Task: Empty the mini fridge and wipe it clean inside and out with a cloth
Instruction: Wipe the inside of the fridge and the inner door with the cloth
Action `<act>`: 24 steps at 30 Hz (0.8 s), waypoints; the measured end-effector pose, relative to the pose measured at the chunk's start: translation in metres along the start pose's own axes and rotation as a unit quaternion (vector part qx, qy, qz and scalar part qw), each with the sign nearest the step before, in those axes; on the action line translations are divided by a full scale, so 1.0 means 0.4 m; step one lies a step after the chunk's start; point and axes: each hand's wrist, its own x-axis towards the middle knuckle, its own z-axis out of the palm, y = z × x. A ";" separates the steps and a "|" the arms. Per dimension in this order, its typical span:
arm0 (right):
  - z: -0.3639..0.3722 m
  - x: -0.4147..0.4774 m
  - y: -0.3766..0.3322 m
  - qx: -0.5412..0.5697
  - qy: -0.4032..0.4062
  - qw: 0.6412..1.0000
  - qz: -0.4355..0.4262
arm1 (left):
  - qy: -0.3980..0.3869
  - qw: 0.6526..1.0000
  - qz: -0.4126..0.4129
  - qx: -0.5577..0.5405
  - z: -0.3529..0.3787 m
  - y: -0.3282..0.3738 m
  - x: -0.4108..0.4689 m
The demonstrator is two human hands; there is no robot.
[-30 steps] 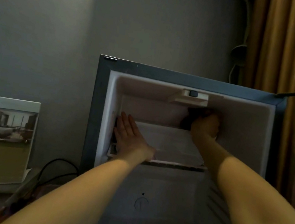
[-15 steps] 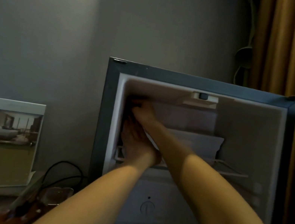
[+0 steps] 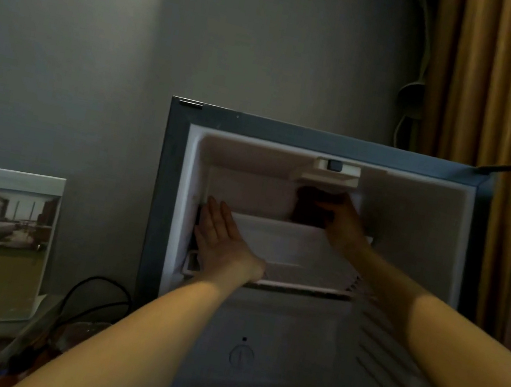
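Mini fridge (image 3: pixel 325 139): seemingly emptied; inside wipe underway, outside apparently pending. Right hand (image 3: pixel 345 226) grips cloth (image 3: pixel 307 204); left hand (image 3: pixel 221 242) flat on shelf (image 3: pixel 304 258).

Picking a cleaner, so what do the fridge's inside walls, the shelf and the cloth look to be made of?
Inside walls: smooth white plastic, likely, with moulded ribs low right. Shelf: seems coated wire; thin bars show at its right end. Cloth: dark soft fabric, bunched in the right hand; weave too dim.
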 end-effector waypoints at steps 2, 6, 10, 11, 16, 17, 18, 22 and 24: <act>-0.023 -0.005 0.061 -0.049 -0.004 0.997 0.057 | 0.003 1.000 -0.001 0.001 0.003 0.000 0.001; -0.010 -0.008 0.047 -0.084 0.024 0.991 0.098 | 0.006 1.000 -0.004 0.008 0.008 0.004 0.004; 0.036 0.003 -0.025 -0.068 0.014 0.994 0.083 | 0.018 1.000 -0.008 0.012 0.015 0.007 0.006; 0.049 0.004 -0.044 -0.071 0.000 0.996 0.061 | 0.020 1.000 -0.010 0.012 0.015 0.007 0.007; 0.131 0.024 -0.176 -0.082 -0.092 0.991 -0.057 | 0.034 0.999 -0.012 0.023 0.024 0.010 0.009; 0.149 0.028 -0.211 -0.068 -0.105 0.989 -0.083 | 0.039 0.999 -0.014 0.025 0.025 0.009 0.008; 0.168 0.037 -0.233 -0.055 -0.115 0.986 -0.108 | 0.038 0.999 -0.017 0.026 0.025 0.009 0.008; 0.205 0.050 -0.291 -0.030 -0.167 0.970 -0.175 | 0.023 0.999 -0.016 0.018 0.019 0.010 0.003; 0.215 0.061 -0.270 0.019 -0.142 0.963 -0.227 | 0.020 0.999 -0.018 0.017 0.018 0.008 0.006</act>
